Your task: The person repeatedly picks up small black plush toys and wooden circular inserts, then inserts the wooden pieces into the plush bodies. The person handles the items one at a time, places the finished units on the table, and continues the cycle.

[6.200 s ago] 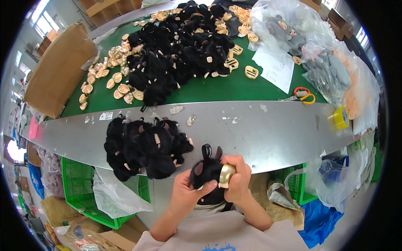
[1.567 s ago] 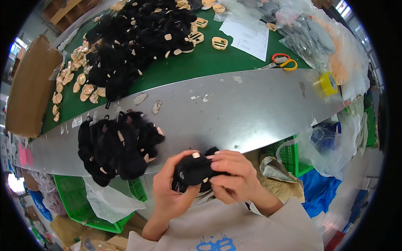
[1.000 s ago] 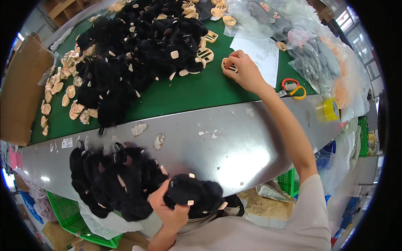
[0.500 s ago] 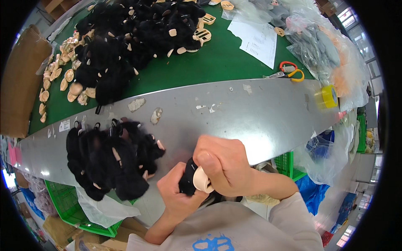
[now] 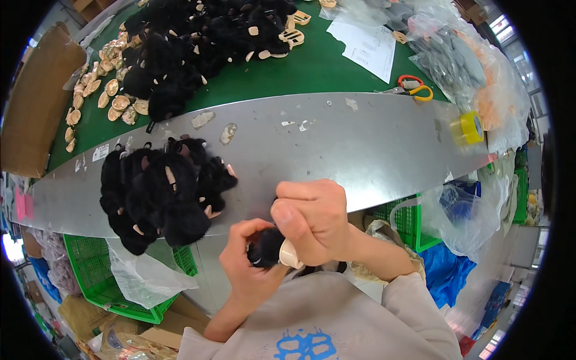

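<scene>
Close to my body, over the near edge of the steel table, my left hand is wrapped round a black furry plush piece. My right hand is closed on a beige plastic cup-shaped part at the plush's right side, thumb pressed down near it. The two parts touch; how they join is hidden by my fingers. To the left, a heap of black plush pieces with small beige and brown bits lies on the steel surface.
A bigger black plush pile covers the green mat, with beige plastic shells beside it. Scissors, a paper sheet, yellow tape and plastic bags lie right. Green crates stand below the table.
The view has shifted, so the table sits higher in it. The beige part has turned in my hands and now shows more of its side; both hands keep their hold.
</scene>
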